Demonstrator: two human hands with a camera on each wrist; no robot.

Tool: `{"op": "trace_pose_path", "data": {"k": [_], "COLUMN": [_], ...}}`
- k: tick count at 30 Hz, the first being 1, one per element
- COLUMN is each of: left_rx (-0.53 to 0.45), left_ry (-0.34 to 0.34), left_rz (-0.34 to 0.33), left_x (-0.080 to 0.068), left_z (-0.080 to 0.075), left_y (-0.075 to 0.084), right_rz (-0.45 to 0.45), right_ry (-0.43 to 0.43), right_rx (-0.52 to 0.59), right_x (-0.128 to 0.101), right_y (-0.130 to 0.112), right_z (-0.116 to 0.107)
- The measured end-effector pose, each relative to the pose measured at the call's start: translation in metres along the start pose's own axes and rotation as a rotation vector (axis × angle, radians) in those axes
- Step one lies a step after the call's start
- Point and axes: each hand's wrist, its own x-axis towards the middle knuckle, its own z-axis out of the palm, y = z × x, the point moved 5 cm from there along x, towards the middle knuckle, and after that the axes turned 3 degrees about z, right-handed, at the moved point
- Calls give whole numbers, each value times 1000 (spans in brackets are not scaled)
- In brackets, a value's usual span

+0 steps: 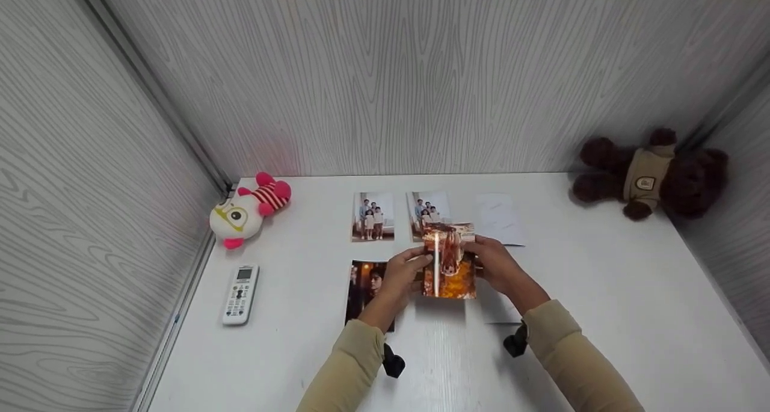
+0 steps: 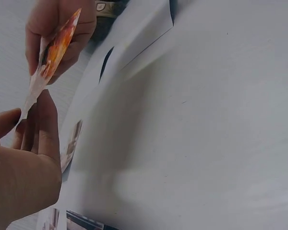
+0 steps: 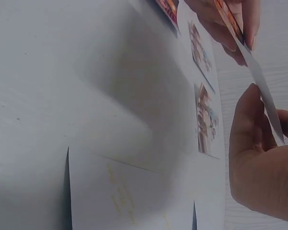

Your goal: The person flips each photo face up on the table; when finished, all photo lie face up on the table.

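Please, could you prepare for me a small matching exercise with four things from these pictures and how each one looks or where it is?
1. Remote control
2. Teddy bear
3. Orange photo
4. Striped toy

A. Held up by the left hand and right hand
B. White head, pink limbs
C. White, with buttons and a small screen
D. Dark brown, lying at the far right

Pairs: 1-C, 2-D, 3-A, 4-B

place: panelled booth (image 1: 90,219), exact kind unclear | wood-grain walls (image 1: 385,75), three sides | white tabletop (image 1: 271,364)
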Motion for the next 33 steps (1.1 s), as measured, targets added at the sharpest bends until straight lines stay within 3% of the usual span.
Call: {"op": "trace_pose_path", "data": {"k": [7, 13, 17, 25, 33], "left_rx": [93, -138, -197, -199, -73], "left_ry": [-68, -125, -135, -63, -58], "left_rz": [83, 51, 36, 29, 10], "left_x": [0, -2, -3, -1, -2], "left_z": [5, 11, 14, 10, -1], "left_y": [-5, -5, -5, -7, 0], "right_rz": [-48, -92, -103, -73, -87], "right_ry": [43, 109, 153, 135, 64], "right_rx": [129, 327, 411, 384, 360], "right_x": [-1, 0, -1, 0, -2], "right_y": [-4, -6, -6, -3, -2], "right_z": [-2, -6, -7, -11, -17]}}
